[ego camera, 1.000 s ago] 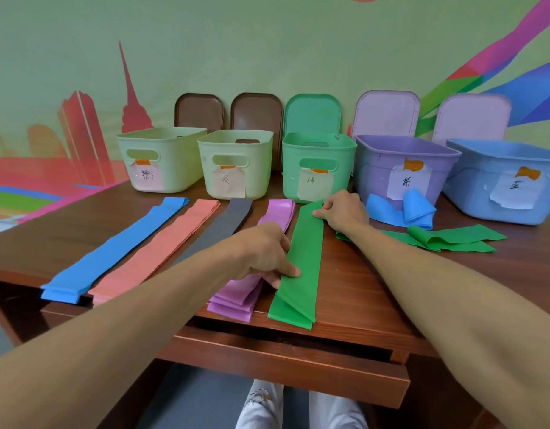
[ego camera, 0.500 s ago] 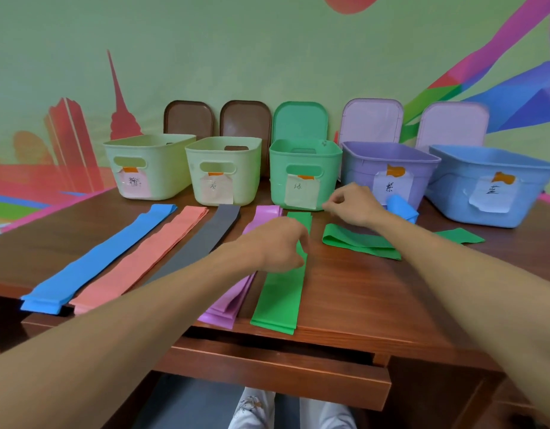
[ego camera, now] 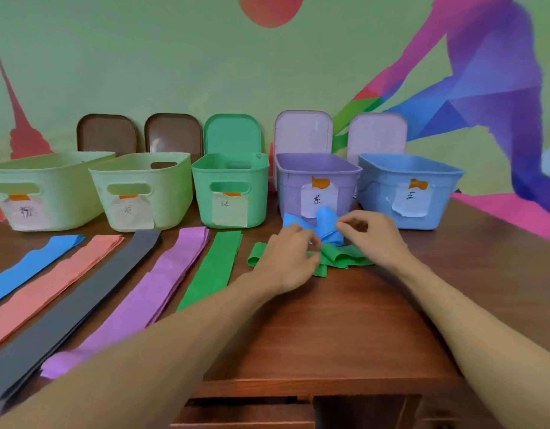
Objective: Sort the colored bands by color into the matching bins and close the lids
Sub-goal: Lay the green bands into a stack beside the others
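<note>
Five flat band piles lie side by side on the wooden table: blue (ego camera: 35,264), salmon (ego camera: 54,283), dark grey (ego camera: 78,305), purple (ego camera: 150,298) and green (ego camera: 214,267). In front of the purple bin (ego camera: 317,178) sits a crumpled heap with a blue band (ego camera: 324,224) on top of a green band (ego camera: 344,258). My left hand (ego camera: 289,258) rests on the heap's left part, fingers curled at the green band. My right hand (ego camera: 372,236) pinches at the blue band's right side. The green bin (ego camera: 233,181) and blue bin (ego camera: 406,181) stand open.
Two pale green bins (ego camera: 51,184) (ego camera: 143,181) stand open at the left. Five lids lean against the wall behind the bins: two brown (ego camera: 108,134), one green (ego camera: 233,134), two pale lilac (ego camera: 304,131). A drawer front (ego camera: 245,410) juts out below the table edge.
My left hand left the flat green pile and moved right onto the crumpled heap. My right hand shifted right to the blue band. The camera moved closer to the table.
</note>
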Demonstrator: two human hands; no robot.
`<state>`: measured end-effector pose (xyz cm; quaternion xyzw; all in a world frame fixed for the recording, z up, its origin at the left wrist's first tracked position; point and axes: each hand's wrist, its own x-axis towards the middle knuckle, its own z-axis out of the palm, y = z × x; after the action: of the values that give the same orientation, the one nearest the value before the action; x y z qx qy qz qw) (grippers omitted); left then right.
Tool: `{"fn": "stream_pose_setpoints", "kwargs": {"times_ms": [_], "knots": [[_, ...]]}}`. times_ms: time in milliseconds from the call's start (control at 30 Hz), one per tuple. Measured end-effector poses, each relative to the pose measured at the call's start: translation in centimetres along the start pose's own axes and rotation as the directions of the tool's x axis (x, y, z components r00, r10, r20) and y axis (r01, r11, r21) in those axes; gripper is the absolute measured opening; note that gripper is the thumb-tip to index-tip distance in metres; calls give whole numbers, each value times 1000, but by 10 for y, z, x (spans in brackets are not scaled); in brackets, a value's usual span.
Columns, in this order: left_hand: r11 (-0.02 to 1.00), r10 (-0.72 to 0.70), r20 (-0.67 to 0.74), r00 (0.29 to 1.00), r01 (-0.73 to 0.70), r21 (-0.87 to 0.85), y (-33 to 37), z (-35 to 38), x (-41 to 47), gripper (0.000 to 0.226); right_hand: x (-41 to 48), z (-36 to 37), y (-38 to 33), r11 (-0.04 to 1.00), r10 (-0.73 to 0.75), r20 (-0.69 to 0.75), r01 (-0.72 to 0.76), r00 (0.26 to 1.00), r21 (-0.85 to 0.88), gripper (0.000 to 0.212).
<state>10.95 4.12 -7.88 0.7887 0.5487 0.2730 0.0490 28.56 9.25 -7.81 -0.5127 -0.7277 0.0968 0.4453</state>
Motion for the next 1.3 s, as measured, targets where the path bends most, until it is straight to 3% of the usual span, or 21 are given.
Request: {"fn": "stream_pose_setpoints", "kwargs": {"times_ms": [100, 233, 433, 633, 833, 933, 1033, 1167, 1300], "knots": [[996, -54, -44, 998, 51, -69, 9, 20, 14, 23, 3, -17, 5, 1000, 14, -14, -13, 1000, 17, 10], [983, -136, -32, 990, 131, -131, 8, 37, 20, 32, 6, -22, 24, 980, 111, 20, -106, 994, -168, 23], [963, -159, -36, 987, 148, -224, 3, 37, 21, 18, 6, -28, 52, 807, 441, -92, -440, 893, -395, 35], [972, -122, -39, 992, 112, -206, -2, 39, 18, 23, 1, -26, 52, 760, 495, -110, -491, 862, -425, 52], [986, -109, -65, 992, 100, -137, -1, 40, 18, 40, -2, -27, 51, 727, 532, -148, -540, 833, -425, 43], [994, -96, -44, 994, 94, -60, 1, 39, 18, 51, -2, -26, 55, 750, 529, -152, -544, 835, -376, 34], [995, -88, -25, 996, 87, -52, 3, 37, 18, 52, 1, -27, 54, 807, 523, -216, -560, 825, -189, 15], [976, -68, -45, 997, 57, -210, 4, 34, 17, 61, 3, -31, 48, 873, 484, -345, -469, 804, 133, 8], [909, -109, -55, 993, 77, -409, 3, 31, 19, 53, 4, -31, 48, 900, 434, -384, -414, 815, 139, 22]]}}
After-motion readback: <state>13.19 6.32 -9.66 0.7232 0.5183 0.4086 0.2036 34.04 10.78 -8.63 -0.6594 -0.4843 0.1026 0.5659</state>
